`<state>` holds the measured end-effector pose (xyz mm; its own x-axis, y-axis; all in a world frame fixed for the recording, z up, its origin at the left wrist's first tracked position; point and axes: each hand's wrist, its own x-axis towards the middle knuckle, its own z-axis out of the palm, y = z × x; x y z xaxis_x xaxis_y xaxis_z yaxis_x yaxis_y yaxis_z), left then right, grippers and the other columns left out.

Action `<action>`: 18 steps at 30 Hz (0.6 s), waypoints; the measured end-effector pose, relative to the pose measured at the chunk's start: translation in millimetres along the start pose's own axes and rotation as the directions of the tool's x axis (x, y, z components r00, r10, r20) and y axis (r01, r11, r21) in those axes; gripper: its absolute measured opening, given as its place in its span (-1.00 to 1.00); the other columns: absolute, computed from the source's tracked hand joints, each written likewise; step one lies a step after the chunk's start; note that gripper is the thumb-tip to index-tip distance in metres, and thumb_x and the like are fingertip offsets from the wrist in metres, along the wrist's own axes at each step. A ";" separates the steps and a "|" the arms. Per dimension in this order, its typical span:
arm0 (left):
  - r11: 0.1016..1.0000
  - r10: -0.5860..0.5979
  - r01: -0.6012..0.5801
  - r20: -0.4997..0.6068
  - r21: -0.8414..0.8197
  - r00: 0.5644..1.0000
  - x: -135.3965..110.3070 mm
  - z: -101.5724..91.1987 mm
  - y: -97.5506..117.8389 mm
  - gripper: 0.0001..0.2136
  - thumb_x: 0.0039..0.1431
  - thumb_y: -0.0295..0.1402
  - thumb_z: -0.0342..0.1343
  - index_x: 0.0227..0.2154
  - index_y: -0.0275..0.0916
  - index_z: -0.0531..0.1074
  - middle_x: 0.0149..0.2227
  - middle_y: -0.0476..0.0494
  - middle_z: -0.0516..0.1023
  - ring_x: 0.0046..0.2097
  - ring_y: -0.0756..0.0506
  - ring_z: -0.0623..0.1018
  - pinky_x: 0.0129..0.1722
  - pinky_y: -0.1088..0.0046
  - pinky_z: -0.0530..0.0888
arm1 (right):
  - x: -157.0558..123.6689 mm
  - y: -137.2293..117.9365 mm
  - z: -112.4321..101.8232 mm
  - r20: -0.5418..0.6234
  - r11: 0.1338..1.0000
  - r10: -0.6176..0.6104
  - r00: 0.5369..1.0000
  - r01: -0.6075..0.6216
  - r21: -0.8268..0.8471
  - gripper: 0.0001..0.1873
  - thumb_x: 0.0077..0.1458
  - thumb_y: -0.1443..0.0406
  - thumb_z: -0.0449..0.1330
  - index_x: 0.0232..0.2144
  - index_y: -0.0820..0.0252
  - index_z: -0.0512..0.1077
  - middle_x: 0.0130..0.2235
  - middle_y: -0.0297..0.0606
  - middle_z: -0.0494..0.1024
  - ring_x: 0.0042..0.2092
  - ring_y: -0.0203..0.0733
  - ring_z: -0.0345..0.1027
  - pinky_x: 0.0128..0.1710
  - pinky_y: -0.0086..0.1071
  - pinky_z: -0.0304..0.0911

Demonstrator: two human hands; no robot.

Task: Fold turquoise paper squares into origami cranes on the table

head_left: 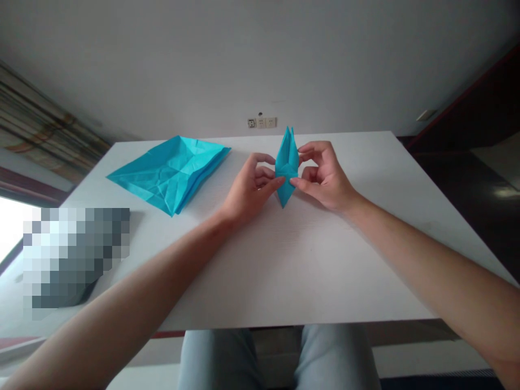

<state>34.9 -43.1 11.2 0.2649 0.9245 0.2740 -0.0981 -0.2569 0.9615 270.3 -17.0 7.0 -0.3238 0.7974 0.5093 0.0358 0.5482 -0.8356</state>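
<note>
Two hands, two pieces of blue paper, and here we go! We're looking down at a narrow folded blue paper (287, 168), standing almost upright above the white table (309, 260), its pointed tip aimed toward us and its two peaks toward the far edge. Both hands are on it: the left hand (249, 187) comes in from its left side, the right hand (323, 176) from its right. Each thumb and forefinger pinch it firmly at the middle, with the other fingers curled close by. The wrists are turned inward, and both forearms stretch out over the table in a wide V.

Just left of that narrow piece, past the left hand, lies one larger creased blue paper (168, 173), flat on the table and well short of its left edge. Beyond the narrow piece, across the table's far edge, we count three wall socket plates (262, 122) in a row. There's plenty of open tabletop between the narrow piece and the near edge, and more to its right. Far to its left and nearer us, one pixelated patch (75, 257) hides whatever is there. Below the table's near edge, we can see the person's pale jeans (276, 357).
</note>
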 end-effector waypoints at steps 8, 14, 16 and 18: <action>0.999 0.023 -0.023 0.004 0.043 1.000 -0.2 -0.4 -0.3 -0.54 0.29 -0.21 0.57 0.02 -0.11 0.40 -0.28 0.06 0.65 -0.27 0.01 0.69 -0.24 0.55 0.59 | 1.2 -5.0 -1.7 0.044 0.997 -0.052 0.998 0.055 -0.060 -0.48 0.21 0.09 0.61 0.08 -0.09 0.48 0.14 -0.29 0.48 -0.36 -0.39 0.31 -0.51 -0.41 0.26; 0.994 0.013 -0.011 -0.014 0.107 1.000 -1.3 -0.9 1.0 -0.62 0.31 -0.24 0.52 -0.02 -0.12 0.43 -0.31 0.05 0.63 -0.32 0.02 0.63 -0.30 0.55 0.52 | 0.8 -8.6 1.6 -0.065 0.993 -0.054 0.996 0.047 -0.106 -0.38 0.22 0.08 0.57 0.20 -0.13 0.41 0.06 -0.28 0.49 -0.38 -0.31 0.19 -0.47 -0.34 0.33; 0.990 0.020 -0.018 -0.011 0.142 1.000 -1.5 -1.4 1.7 -0.66 0.31 -0.29 0.50 -0.02 -0.13 0.45 -0.31 0.06 0.61 -0.33 0.03 0.60 -0.32 0.56 0.48 | 0.8 -7.1 2.2 -0.061 0.997 -0.032 0.998 0.028 -0.065 -0.31 0.21 0.05 0.57 0.25 -0.16 0.35 -0.01 -0.34 0.48 -0.41 -0.32 0.12 -0.49 -0.35 0.28; 0.984 0.030 -0.030 0.001 0.174 1.000 -1.8 -1.9 2.0 -0.69 0.31 -0.33 0.46 -0.01 -0.14 0.47 -0.31 0.05 0.60 -0.33 0.03 0.58 -0.33 0.56 0.46 | 1.0 -6.3 1.8 -0.062 0.999 -0.016 0.998 0.014 -0.037 -0.28 0.20 0.02 0.58 0.25 -0.17 0.35 -0.02 -0.35 0.47 -0.43 -0.33 0.07 -0.52 -0.35 0.20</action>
<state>32.4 -44.7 12.7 0.2631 0.9159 0.3031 0.0628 -0.3297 0.9420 268.0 -20.1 12.4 -0.2653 0.8024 0.5346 0.0658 0.5682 -0.8203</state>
